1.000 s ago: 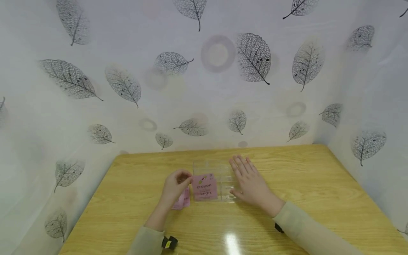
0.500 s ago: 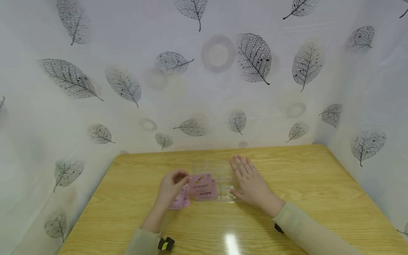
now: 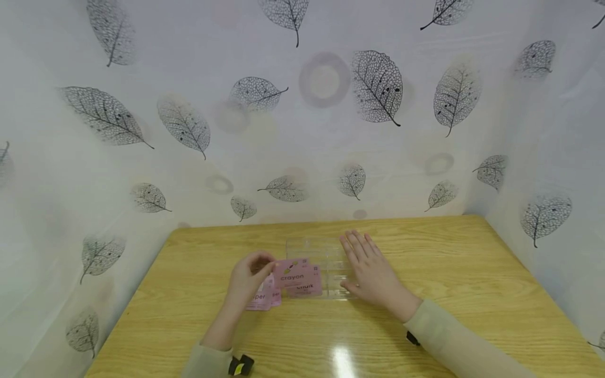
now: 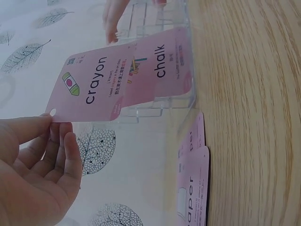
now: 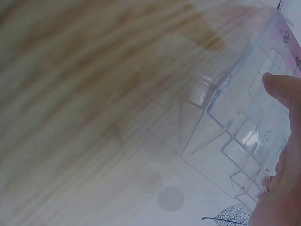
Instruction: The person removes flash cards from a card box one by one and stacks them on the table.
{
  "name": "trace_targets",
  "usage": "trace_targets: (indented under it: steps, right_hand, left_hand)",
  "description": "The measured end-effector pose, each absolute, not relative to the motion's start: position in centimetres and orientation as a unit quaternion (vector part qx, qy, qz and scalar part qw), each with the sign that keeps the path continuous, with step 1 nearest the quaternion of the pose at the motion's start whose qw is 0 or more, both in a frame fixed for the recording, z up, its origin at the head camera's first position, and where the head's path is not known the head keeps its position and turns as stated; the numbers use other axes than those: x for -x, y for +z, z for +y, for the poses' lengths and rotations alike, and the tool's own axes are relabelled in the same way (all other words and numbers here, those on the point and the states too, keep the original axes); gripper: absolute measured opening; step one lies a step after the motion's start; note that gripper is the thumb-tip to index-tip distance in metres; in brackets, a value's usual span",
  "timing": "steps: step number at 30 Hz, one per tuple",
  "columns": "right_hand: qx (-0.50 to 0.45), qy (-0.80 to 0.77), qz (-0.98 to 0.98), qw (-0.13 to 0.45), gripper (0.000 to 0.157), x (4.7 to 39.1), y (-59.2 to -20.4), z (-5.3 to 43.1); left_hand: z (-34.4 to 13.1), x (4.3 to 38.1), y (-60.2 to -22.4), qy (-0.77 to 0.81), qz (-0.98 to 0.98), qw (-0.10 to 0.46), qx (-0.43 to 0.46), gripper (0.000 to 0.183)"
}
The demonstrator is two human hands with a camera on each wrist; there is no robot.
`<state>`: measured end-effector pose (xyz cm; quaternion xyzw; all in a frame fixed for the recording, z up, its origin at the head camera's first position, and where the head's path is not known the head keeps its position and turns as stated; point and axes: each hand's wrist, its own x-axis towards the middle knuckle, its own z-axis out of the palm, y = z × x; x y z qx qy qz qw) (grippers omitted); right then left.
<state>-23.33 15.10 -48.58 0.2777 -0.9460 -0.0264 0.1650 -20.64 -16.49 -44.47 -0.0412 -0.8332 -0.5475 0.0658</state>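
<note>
My left hand (image 3: 247,279) pinches a pink "crayon" flashcard (image 4: 89,84) at its hole-punched corner, between thumb and fingers. In the head view the crayon card overlaps a "chalk" flashcard (image 3: 311,289), which stands at the front left of a clear stepped plastic card rack (image 3: 336,294). My right hand (image 3: 373,273) rests along the right side of that rack, fingers stretched out and thumb toward the front. In the right wrist view the thumb (image 5: 277,87) lies over the clear plastic dividers.
Two more pink cards lie on the wooden table (image 3: 397,346) left of the rack; the front card (image 3: 260,301) reads partly "aper", overlapping the other card (image 3: 276,298). A leaf-patterned curtain (image 3: 264,147) surrounds the back and sides.
My left hand has moved left with the crayon card, which has slid off the chalk card and uncovered more of it. My right hand and the rack have stayed in place.
</note>
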Motion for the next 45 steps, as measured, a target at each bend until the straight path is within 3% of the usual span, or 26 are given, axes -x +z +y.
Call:
trace_targets:
  steps: [45]
  right_hand:
    - [-0.279, -0.019, -0.946, 0.161, 0.112, 23.3, -48.5, 15.1]
  left_hand:
    - [-19.3, 20.0, -44.4, -0.533, -0.842, 0.08, -0.012, 0.014]
